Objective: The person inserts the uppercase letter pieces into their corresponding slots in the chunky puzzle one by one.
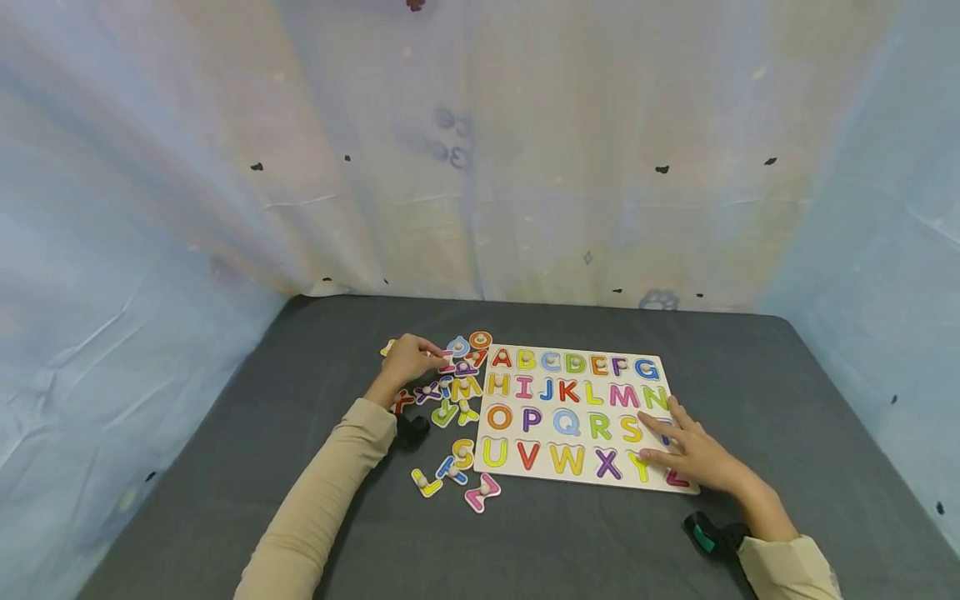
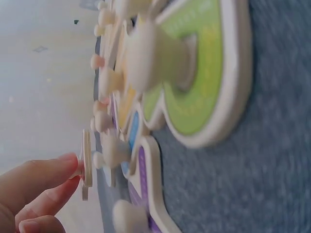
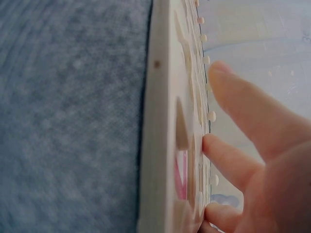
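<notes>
My left hand (image 1: pixel 408 358) pinches a small pink letter piece (image 1: pixel 447 362) by its knob, above the loose pieces left of the board. In the left wrist view this piece (image 2: pixel 87 162) is seen edge-on, so its letter cannot be read. The white alphabet puzzle board (image 1: pixel 547 437) lies flat, with knobbed pieces in its top row and in the H slot. On the board's right side rests my right hand (image 1: pixel 697 454), its fingers spread and holding nothing. In the right wrist view a fingertip (image 3: pixel 210 141) touches the board's face.
Several loose knobbed letters lie left of the board, among them a yellow M-like or W-like piece (image 1: pixel 466 388) and an orange O (image 1: pixel 481 340). Nearer the front are a yellow L (image 1: pixel 427 483) and a pink Z-like piece (image 1: pixel 482 493). Cloth walls surround the dark table (image 1: pixel 570 542).
</notes>
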`<state>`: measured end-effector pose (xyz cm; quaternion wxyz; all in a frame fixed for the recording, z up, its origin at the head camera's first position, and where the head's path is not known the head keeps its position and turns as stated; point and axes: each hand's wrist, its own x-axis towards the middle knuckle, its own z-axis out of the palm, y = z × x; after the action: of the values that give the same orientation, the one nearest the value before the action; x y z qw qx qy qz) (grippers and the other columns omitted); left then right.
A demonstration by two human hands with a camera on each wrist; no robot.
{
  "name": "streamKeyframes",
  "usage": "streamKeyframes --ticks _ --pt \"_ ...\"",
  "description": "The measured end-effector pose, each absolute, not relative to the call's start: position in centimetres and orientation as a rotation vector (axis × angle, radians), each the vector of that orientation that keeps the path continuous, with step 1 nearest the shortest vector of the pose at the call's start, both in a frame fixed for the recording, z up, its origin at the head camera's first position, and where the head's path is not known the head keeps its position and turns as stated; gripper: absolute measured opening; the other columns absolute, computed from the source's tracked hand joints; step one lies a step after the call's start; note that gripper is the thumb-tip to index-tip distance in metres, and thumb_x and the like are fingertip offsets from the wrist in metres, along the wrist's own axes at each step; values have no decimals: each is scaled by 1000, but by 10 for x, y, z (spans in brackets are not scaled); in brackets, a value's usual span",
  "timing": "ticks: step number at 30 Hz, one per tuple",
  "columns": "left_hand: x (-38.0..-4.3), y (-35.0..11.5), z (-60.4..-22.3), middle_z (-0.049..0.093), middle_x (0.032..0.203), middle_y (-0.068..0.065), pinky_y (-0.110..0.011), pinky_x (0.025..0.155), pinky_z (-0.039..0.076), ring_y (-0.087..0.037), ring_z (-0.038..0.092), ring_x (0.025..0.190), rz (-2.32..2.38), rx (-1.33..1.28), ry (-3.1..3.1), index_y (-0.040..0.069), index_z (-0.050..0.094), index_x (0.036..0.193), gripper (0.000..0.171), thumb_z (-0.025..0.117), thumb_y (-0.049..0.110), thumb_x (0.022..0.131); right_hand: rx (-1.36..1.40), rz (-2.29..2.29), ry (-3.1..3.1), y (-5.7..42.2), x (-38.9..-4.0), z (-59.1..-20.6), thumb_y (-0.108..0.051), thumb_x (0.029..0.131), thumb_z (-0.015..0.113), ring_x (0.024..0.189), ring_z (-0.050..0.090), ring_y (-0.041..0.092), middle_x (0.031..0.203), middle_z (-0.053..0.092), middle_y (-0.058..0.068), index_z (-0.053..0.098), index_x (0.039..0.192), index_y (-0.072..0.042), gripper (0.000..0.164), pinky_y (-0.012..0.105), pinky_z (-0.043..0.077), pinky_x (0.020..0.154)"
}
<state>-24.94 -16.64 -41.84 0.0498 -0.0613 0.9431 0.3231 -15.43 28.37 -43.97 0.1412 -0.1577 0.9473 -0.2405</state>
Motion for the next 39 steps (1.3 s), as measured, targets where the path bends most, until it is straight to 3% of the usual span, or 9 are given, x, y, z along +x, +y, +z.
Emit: streamKeyframes --ticks 12,20,23,27,30,39 --pt "-238 -155 -412 69 115 -13 -43 86 50 -30 63 103 1083 -44 2856 12 77 98 24 73 32 85 -473 -730 2728 284 -154 -441 -43 86 67 134 13 68 154 6 39 41 145 -7 75 80 17 99" --pt "-233 -144 -407 70 110 -14 -25 67 40 -21 60 86 1169 58 2807 10 77 97 23 74 28 84 -503 -759 2733 284 -153 -442 -38 84 70 135 14 66 154 8 39 43 144 -5 73 80 15 100" --pt "-233 -138 -407 69 91 -9 -23 61 36 -15 53 73 1174 74 2810 10 77 96 22 75 28 83 -501 -763 2728 284 -154 -441 -38 84 70 136 14 66 154 8 39 43 144 -5 74 80 15 100" --pt "-234 -128 -406 46 57 2 -22 52 29 -11 36 53 1213 103 2773 8 77 97 22 75 26 83 -496 -759 2728 285 -154 -441 -39 85 69 135 14 66 154 8 39 42 145 -6 74 80 15 100" --pt "-235 -121 -405 34 50 6 -22 49 26 -10 30 48 1239 139 2752 6 76 98 23 75 25 84 -496 -746 2735 286 -155 -440 -39 85 69 135 15 66 154 8 38 42 145 -7 73 80 18 99" --pt "-236 -99 -406 28 47 8 -22 44 24 -8 24 43 1251 151 2695 9 77 98 21 75 25 84 -484 -732 2721 285 -155 -440 -42 85 67 134 15 67 155 7 37 41 146 -9 74 80 21 98"
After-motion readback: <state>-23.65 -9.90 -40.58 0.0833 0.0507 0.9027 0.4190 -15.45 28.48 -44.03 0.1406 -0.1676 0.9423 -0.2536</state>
